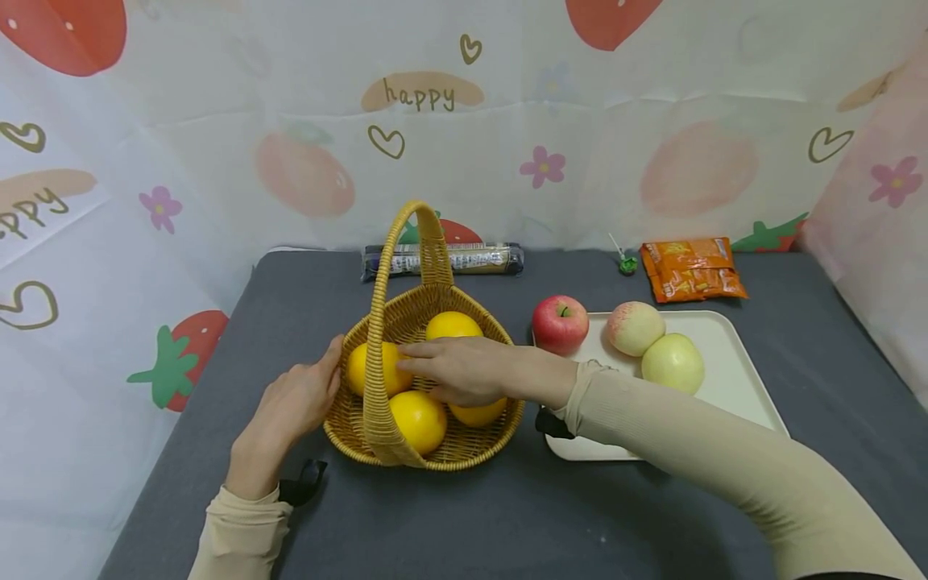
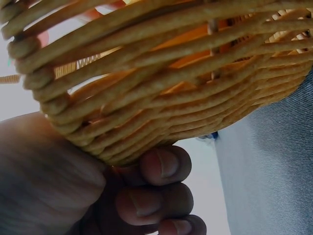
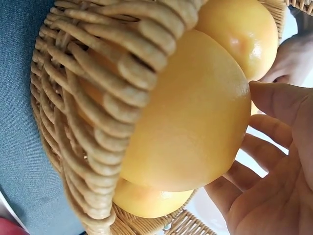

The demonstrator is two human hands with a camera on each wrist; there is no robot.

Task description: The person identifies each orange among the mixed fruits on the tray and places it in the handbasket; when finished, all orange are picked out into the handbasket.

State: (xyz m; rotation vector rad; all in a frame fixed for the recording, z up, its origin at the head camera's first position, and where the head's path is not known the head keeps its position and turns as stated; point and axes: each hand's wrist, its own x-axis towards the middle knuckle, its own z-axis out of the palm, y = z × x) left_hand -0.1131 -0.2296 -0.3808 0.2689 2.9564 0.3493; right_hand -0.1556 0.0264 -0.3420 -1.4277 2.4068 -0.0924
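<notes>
A wicker basket [image 1: 478, 459] with a tall arched handle stands on the table, holding several round yellow-orange oranges [image 1: 419, 423]. At its left rim, my left hand [image 1: 290, 403] grips the basket; in the left wrist view, curled fingers [image 2: 166, 164] show beneath the woven wall [image 2: 195, 98]. Reaching in from the right, my right hand [image 1: 471, 366] is over the oranges with its fingers extended. In the right wrist view, the thumb and loosely spread fingers of that hand [image 3: 274, 171] lie beside a large orange [image 3: 190, 117], the thumb tip at its edge.
Right of the basket is a white tray [image 1: 732, 387] with a red apple [image 1: 561, 324], a peach [image 1: 635, 329] and a pale green round fruit [image 1: 673, 363]. Behind are a dark cylindrical package [image 1: 486, 258], a green lollipop [image 1: 627, 264] and an orange snack packet [image 1: 692, 270].
</notes>
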